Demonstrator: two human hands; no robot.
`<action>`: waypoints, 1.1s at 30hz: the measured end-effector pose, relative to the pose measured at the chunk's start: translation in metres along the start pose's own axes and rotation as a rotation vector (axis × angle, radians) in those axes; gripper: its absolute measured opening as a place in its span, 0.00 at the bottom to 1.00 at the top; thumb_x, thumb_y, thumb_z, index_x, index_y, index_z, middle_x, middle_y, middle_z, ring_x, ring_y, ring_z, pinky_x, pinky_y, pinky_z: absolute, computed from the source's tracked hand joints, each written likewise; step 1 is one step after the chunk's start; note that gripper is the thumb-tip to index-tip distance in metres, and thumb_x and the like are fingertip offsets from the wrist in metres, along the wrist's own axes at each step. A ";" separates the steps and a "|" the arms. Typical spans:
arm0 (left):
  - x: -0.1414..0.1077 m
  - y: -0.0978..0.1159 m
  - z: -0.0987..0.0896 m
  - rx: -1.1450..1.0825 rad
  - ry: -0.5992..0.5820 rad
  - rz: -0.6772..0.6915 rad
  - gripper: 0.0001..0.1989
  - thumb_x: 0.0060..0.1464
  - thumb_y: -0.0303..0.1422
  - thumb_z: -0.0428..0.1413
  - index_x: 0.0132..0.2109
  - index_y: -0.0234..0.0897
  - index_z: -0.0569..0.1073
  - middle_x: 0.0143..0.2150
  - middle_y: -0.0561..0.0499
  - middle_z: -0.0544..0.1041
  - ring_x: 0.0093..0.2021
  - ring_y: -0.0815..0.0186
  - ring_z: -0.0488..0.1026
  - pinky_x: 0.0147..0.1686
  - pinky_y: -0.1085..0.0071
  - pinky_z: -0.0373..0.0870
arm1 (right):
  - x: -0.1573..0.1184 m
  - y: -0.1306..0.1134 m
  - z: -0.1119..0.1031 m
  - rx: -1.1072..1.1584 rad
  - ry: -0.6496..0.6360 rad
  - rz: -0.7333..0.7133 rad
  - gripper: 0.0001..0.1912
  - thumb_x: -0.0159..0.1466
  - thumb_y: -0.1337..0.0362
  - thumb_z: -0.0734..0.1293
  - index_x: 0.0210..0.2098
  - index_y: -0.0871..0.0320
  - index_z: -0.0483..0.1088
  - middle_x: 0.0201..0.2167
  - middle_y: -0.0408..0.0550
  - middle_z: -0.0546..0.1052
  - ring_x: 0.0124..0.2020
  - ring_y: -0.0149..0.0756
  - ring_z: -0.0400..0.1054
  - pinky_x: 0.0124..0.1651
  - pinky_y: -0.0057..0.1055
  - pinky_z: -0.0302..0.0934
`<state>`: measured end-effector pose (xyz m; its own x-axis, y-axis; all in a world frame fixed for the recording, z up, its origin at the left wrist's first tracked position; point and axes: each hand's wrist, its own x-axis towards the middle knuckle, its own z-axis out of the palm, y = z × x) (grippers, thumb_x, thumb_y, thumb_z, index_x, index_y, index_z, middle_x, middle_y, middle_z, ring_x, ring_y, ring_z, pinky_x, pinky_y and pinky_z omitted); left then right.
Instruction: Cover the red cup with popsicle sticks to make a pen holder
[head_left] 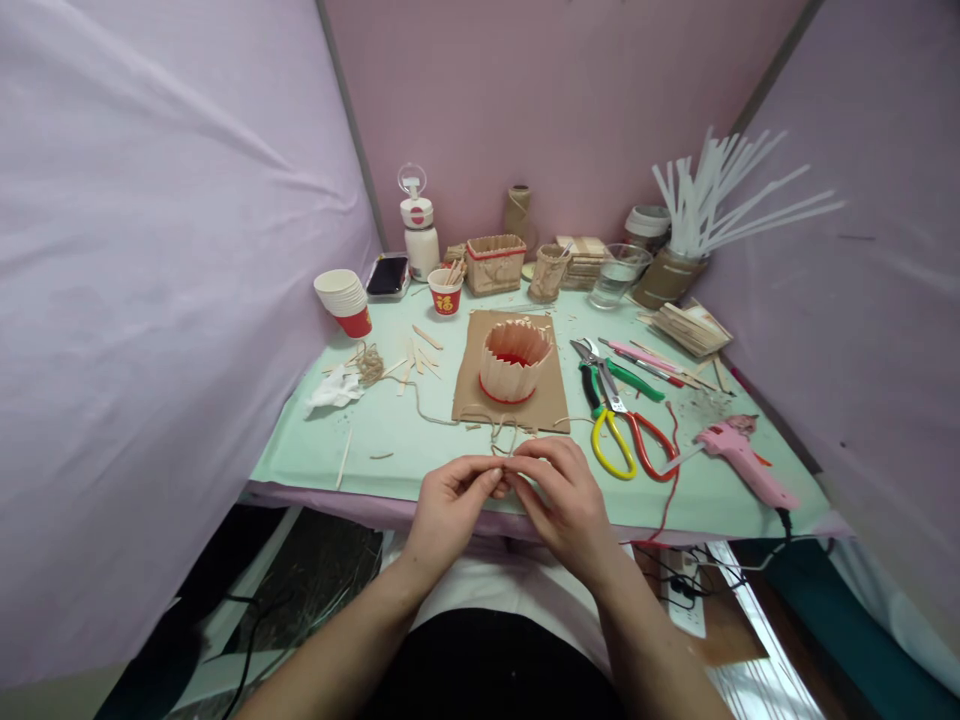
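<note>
My left hand (459, 497) and my right hand (561, 497) meet at the table's front edge, fingertips pinched together. Between them is the thin twine (431, 417), which loops up onto the table and runs left to a small tangled ball (369, 364). What lies right inside the fingertips is mostly hidden. Just beyond my hands, a round cup of wooden sticks (510, 378) with a red base stands upright on a brown cardboard sheet (466, 385).
Scissors (615, 405), green-handled pliers (589, 385) and a pink glue gun (742, 462) lie to the right. Paper cups (352, 320) and a white tissue (334, 392) are at left. Along the back stand a bottle (421, 250), a stick basket (495, 270) and a water cup (611, 285).
</note>
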<state>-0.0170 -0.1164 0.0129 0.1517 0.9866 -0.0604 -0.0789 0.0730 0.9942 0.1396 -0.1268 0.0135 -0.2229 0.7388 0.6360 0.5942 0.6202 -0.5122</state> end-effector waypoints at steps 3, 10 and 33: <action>0.000 0.000 0.002 -0.022 0.011 0.001 0.10 0.51 0.33 0.59 0.40 0.34 0.77 0.30 0.50 0.79 0.30 0.70 0.74 0.36 0.73 0.73 | -0.001 0.002 0.003 -0.028 0.003 -0.021 0.12 0.61 0.74 0.65 0.42 0.55 0.68 0.37 0.49 0.71 0.40 0.39 0.62 0.44 0.40 0.60; 0.005 -0.005 0.002 -0.164 0.059 -0.005 0.13 0.50 0.33 0.60 0.42 0.35 0.70 0.32 0.52 0.77 0.33 0.70 0.74 0.36 0.73 0.73 | 0.001 0.000 0.007 0.016 -0.035 -0.005 0.08 0.62 0.75 0.63 0.39 0.58 0.65 0.37 0.49 0.71 0.40 0.37 0.61 0.45 0.38 0.60; 0.004 -0.003 -0.007 0.268 0.004 0.065 0.04 0.49 0.31 0.60 0.31 0.36 0.76 0.31 0.51 0.78 0.34 0.67 0.73 0.38 0.72 0.69 | -0.002 -0.002 0.011 0.382 -0.190 0.508 0.08 0.67 0.63 0.58 0.31 0.56 0.63 0.30 0.43 0.68 0.34 0.33 0.62 0.38 0.29 0.56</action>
<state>-0.0225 -0.1113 0.0091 0.1509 0.9885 0.0048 0.1752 -0.0315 0.9840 0.1300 -0.1270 0.0071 -0.1409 0.9759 0.1667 0.3529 0.2069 -0.9125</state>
